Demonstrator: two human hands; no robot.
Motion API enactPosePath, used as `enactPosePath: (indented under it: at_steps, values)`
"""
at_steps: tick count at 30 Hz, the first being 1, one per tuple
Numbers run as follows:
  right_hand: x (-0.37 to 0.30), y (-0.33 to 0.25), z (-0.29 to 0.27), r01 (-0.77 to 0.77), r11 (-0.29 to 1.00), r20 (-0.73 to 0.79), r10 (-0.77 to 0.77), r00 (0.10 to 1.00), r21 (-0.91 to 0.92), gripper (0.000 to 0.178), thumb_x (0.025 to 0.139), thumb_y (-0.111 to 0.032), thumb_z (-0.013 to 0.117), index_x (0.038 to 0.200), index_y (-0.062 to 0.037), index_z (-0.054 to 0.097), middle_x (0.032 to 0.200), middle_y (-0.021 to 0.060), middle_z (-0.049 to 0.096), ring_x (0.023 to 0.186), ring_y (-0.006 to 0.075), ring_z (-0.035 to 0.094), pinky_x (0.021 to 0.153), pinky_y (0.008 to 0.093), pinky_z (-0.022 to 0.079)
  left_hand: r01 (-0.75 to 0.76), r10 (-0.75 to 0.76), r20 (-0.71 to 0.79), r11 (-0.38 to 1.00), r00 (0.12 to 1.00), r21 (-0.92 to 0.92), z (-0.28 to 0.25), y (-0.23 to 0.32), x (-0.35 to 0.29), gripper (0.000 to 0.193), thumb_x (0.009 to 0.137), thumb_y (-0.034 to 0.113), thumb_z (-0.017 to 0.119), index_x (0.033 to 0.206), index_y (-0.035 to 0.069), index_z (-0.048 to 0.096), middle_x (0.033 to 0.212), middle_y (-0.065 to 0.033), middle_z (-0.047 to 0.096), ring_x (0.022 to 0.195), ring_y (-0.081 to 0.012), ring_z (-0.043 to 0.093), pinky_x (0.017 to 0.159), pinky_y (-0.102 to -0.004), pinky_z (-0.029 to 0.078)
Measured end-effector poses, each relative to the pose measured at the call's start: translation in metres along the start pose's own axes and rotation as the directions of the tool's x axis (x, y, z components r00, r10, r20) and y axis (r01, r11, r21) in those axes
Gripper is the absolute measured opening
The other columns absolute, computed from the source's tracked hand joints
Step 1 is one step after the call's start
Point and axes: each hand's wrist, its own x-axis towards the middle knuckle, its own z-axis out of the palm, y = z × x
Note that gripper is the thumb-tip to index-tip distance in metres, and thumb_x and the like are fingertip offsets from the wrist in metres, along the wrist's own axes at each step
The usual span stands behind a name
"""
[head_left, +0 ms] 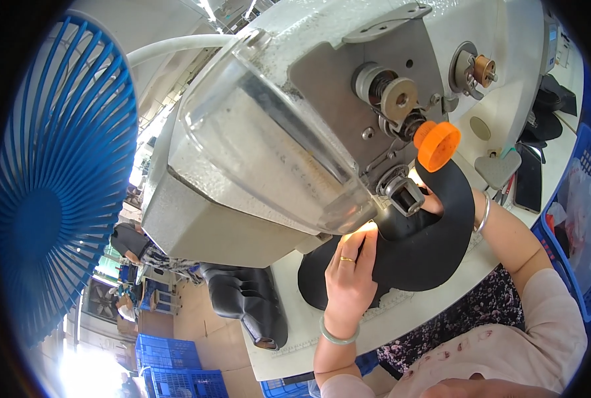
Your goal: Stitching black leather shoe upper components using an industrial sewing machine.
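Observation:
A black curved sheet piece (418,259), flat and leather-like, lies under the head of a sewing machine (269,152). My left hand (352,282) rests on this piece with fingers stretched toward the lit spot below the machine head. It wears a ring, with a bangle at the wrist. My right hand (432,201) is on the far right side of the same piece; only part of it shows, and the black material and machine parts cover its fingers. The needle area is hidden behind the clear cover (269,146) and metal fittings.
A blue fan (50,192) stands close on the left. Black moulded pieces (242,298) lie at the table's left end. An orange knob (436,146) sticks out of the machine. A phone (529,178) and a blue basket (590,265) are at the right. Other people are farther back, left.

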Motion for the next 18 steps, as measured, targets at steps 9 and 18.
enactPosePath:
  at_steps: [9,18]
  values:
    - [0.005,-0.012,-0.009,-0.195,0.977,0.049,0.192,0.98,0.087,0.032,0.089,-0.03,0.064,0.084,0.0012,0.06,0.068,0.0084,0.052,0.066,0.0126,0.048,0.061,0.0296,0.041,-0.032,0.029,-0.072,0.998,0.997,-0.047,0.002,-0.001,-0.001,0.055,0.053,-0.017,0.053,0.106,-0.007,0.064,0.104,-0.0147,0.059,0.093,-0.0312,0.063,0.081,-0.036,0.054]
    - [0.011,-0.02,-0.017,-0.223,0.953,0.15,0.195,0.969,0.205,0.029,0.089,-0.028,0.064,0.089,0.0014,0.062,0.073,0.0096,0.056,0.07,0.0137,0.051,0.065,0.0302,0.043,0.011,-0.012,-0.041,0.999,0.999,-0.039,0.002,-0.002,0.0,0.057,0.052,-0.017,0.052,0.106,-0.006,0.065,0.102,-0.0149,0.06,0.094,-0.0319,0.063,0.083,-0.0366,0.054]
